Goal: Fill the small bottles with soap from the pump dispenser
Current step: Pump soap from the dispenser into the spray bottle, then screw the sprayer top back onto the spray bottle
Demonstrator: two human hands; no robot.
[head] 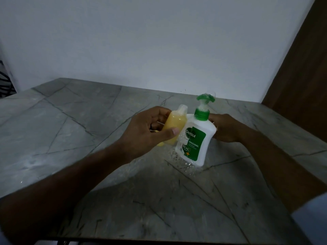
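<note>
left hand (141, 131) grips one yellow bottle (174, 128) | right hand (224, 128) – fingers hidden – behind one dispenser (194, 138) | table (70, 121)

This is looking like a room in a home — most likely a kitchen or wash area, though nothing is settling which. A grey stone-patterned counter (74, 121) with dark veins is stretching across the view, its far edge butting against a plain white painted wall (141, 41). A brown wooden panel (300, 71), perhaps a door or cupboard side, is rising beyond the counter's far right corner. A branded household hand-wash pump dispenser (194, 138) is standing near the middle of the counter — a domestic product rather than trade stock. The light is dim, and something dark is showing past the far left corner, too unclear to name.
</note>
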